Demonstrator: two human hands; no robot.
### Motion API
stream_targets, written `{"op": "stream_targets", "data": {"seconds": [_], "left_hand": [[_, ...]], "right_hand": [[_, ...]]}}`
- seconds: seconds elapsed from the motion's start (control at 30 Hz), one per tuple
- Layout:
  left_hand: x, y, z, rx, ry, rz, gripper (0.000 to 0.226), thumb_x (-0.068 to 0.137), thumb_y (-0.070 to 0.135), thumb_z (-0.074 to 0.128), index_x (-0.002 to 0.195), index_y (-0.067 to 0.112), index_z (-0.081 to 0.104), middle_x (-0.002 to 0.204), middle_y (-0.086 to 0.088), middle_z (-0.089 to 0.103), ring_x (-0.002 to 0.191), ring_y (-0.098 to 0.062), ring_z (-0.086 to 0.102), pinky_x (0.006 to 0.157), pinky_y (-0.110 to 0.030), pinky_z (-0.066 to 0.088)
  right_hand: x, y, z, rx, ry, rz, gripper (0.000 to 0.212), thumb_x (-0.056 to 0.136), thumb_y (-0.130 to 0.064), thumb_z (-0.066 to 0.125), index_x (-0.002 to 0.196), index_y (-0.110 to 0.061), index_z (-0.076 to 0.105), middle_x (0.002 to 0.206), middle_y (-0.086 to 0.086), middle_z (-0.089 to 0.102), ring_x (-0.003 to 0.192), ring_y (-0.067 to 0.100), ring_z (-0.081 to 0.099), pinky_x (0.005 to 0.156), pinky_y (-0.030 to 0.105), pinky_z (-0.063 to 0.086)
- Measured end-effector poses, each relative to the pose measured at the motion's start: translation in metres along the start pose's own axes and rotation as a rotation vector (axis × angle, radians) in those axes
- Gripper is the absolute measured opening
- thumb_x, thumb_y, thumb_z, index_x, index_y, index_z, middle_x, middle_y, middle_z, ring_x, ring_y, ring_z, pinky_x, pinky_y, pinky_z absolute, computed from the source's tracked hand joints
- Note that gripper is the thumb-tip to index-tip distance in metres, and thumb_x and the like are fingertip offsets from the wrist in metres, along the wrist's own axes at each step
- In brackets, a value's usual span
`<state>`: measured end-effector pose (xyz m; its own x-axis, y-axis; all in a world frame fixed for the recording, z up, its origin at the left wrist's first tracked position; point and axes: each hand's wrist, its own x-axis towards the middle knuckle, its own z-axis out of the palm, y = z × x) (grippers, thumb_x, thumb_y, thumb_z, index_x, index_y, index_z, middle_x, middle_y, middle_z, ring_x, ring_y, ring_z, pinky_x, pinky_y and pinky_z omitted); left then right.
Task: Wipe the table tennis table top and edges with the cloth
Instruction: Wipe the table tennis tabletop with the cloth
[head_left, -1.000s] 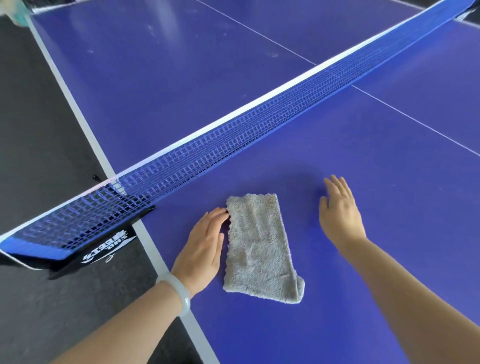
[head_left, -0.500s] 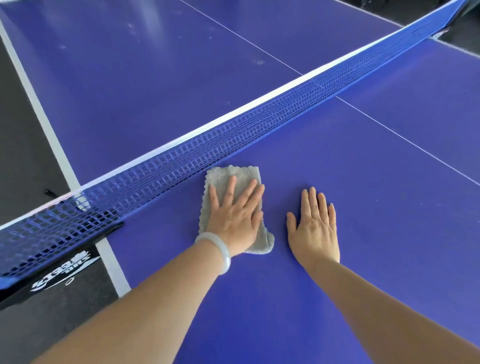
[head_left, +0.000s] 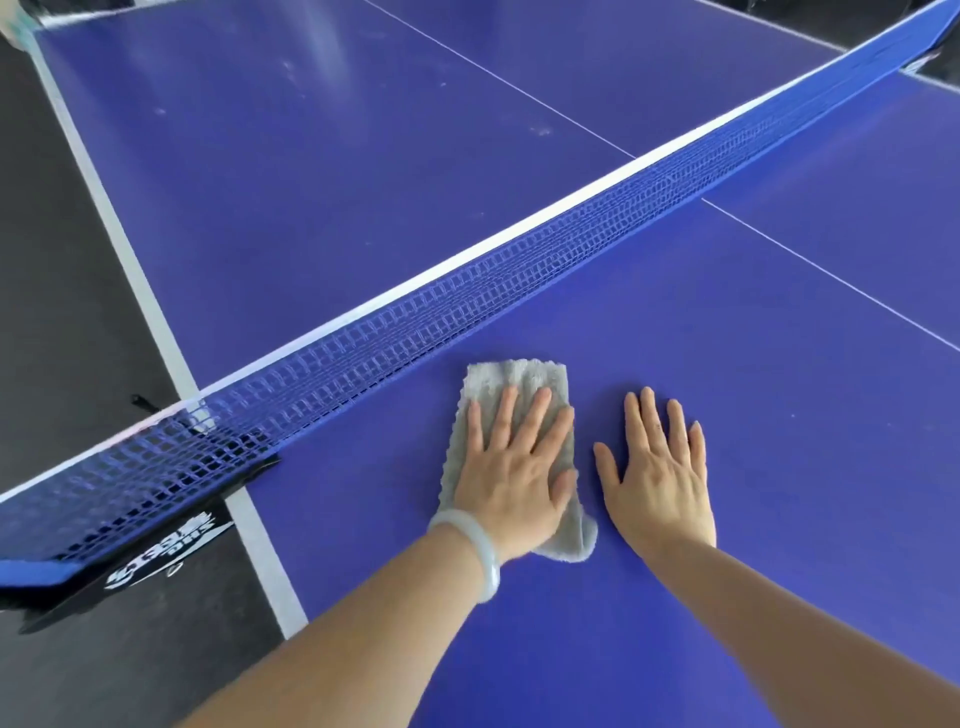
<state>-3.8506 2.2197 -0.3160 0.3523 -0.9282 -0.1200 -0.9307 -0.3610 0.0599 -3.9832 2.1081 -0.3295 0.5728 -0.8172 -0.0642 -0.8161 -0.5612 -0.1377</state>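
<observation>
left hand presses cloth flat on table.

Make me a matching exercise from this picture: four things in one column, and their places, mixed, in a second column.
Things:
1. grey fluffy cloth
2. right hand
3. pale round bracelet
4. blue mesh net

Places:
a. stretched across the table
b. under the flat left hand
c. flat on the bare blue table top
d. around the left wrist

Pairs: 1-b, 2-c, 3-d, 4-a.
</observation>
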Motion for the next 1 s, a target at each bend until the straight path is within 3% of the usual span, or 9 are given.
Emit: {"op": "stream_targets", "data": {"seconds": [0.17, 0.33, 0.5, 0.63, 0.73, 0.87, 1.0], "left_hand": [[0.066, -0.045, -0.006, 0.012, -0.061, -0.185, 0.061, 0.101, 0.054, 0.009, 0.156, 0.034, -0.007, 0.165, 0.000, -0.016, 0.151, -0.033, -0.016, 0.117, -0.063, -0.008], [-0.017, -0.068, 0.004, 0.023, -0.040, -0.349, 0.066, 0.096, 0.054, -0.002, 0.158, 0.029, -0.006, 0.166, -0.008, -0.009, 0.151, -0.034, -0.010, 0.119, -0.062, -0.002], [-0.127, -0.078, 0.014, -0.009, -0.011, -0.498, 0.068, 0.098, 0.053, 0.015, 0.157, 0.021, 0.023, 0.163, -0.017, 0.018, 0.150, -0.041, 0.015, 0.115, -0.066, 0.018], [-0.104, -0.109, 0.008, 0.035, -0.044, -0.479, 0.065, 0.096, 0.057, 0.000, 0.158, 0.035, 0.001, 0.166, -0.004, -0.003, 0.152, -0.034, -0.002, 0.117, -0.059, 0.013], [-0.083, -0.127, 0.006, 0.003, -0.005, -0.553, 0.061, 0.099, 0.055, 0.007, 0.157, 0.039, -0.002, 0.166, 0.003, -0.006, 0.153, -0.024, -0.003, 0.114, -0.054, 0.017], [-0.116, -0.089, 0.017, -0.015, 0.045, -0.584, 0.061, 0.100, 0.049, -0.002, 0.158, 0.030, 0.001, 0.166, -0.002, 0.000, 0.153, -0.024, -0.002, 0.119, -0.056, 0.010], [-0.185, -0.028, 0.033, -0.054, 0.079, -0.492, 0.065, 0.098, 0.048, 0.025, 0.156, 0.019, 0.026, 0.164, -0.011, 0.018, 0.151, -0.035, 0.014, 0.115, -0.065, 0.018]], "right_hand": [[0.001, -0.001, 0.001, -0.012, 0.014, 0.006, 0.071, 0.099, -0.054, 0.018, 0.160, -0.022, 0.003, 0.167, -0.006, -0.003, 0.154, 0.020, -0.011, 0.124, 0.039, -0.010], [-0.001, -0.003, -0.002, -0.025, -0.019, 0.010, 0.070, 0.100, -0.054, 0.016, 0.160, -0.021, 0.000, 0.167, -0.005, -0.006, 0.153, 0.020, -0.012, 0.124, 0.040, -0.009], [-0.001, -0.001, 0.000, -0.014, -0.010, 0.008, 0.071, 0.099, -0.054, 0.016, 0.160, -0.020, 0.003, 0.167, -0.004, -0.004, 0.154, 0.021, -0.010, 0.124, 0.041, -0.009], [0.000, -0.003, 0.000, -0.010, -0.006, 0.007, 0.071, 0.099, -0.054, 0.017, 0.160, -0.019, 0.005, 0.167, -0.005, -0.002, 0.154, 0.021, -0.009, 0.124, 0.041, -0.009], [0.001, -0.003, 0.000, -0.012, -0.004, 0.011, 0.070, 0.100, -0.053, 0.018, 0.160, -0.019, 0.005, 0.167, -0.004, -0.001, 0.154, 0.022, -0.008, 0.124, 0.040, -0.009], [-0.001, -0.003, -0.001, -0.005, -0.010, 0.012, 0.069, 0.101, -0.052, 0.021, 0.160, -0.019, 0.006, 0.167, -0.004, 0.000, 0.154, 0.022, -0.007, 0.124, 0.040, -0.009], [-0.001, -0.003, -0.003, -0.008, -0.017, 0.008, 0.068, 0.102, -0.051, 0.022, 0.160, -0.018, 0.006, 0.167, -0.003, 0.000, 0.154, 0.023, -0.007, 0.124, 0.041, -0.008]]}}
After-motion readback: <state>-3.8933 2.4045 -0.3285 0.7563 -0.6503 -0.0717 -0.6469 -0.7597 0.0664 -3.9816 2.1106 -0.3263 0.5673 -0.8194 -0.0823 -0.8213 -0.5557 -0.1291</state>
